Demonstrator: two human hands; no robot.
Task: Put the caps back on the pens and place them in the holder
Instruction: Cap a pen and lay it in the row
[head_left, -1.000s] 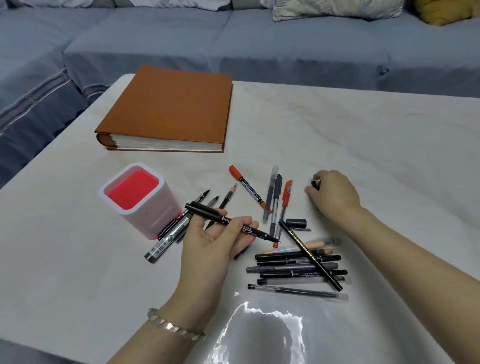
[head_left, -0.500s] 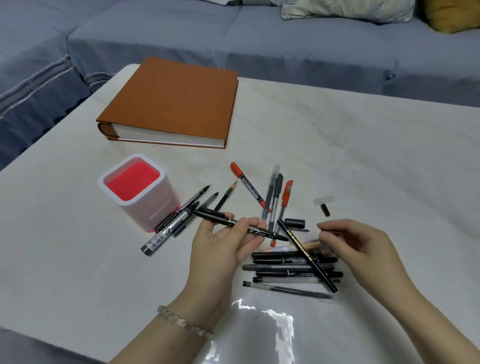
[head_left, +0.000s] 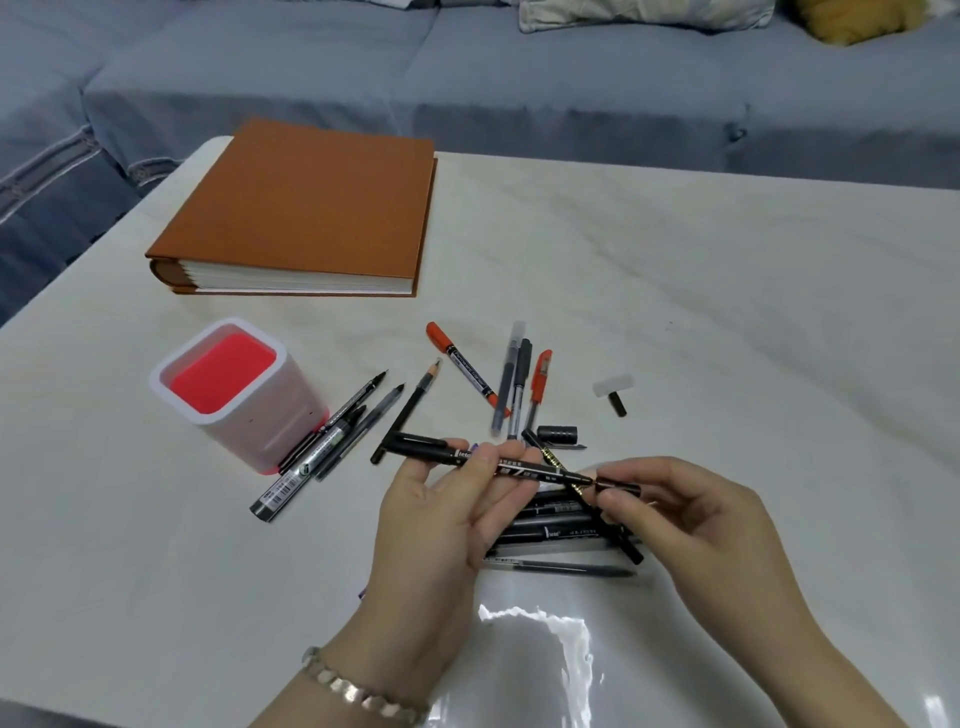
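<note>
My left hand grips a black marker pen held level above the table, tip pointing right. My right hand pinches a small black cap right at the pen's tip. The white pen holder with a red inside stands to the left, nothing in it. Several black and grey pens lie against its right side. A stack of black pens lies under my hands. More pens, two with orange-red caps, lie behind them.
A thick brown album lies at the back left of the white table. Loose caps rest near the pens: a dark ribbed one, a pale one and a small dark one. A blue-grey sofa runs behind.
My right hand left the far caps, came back toward me with a small black cap and brought it to the tip of the pen in my left hand.
</note>
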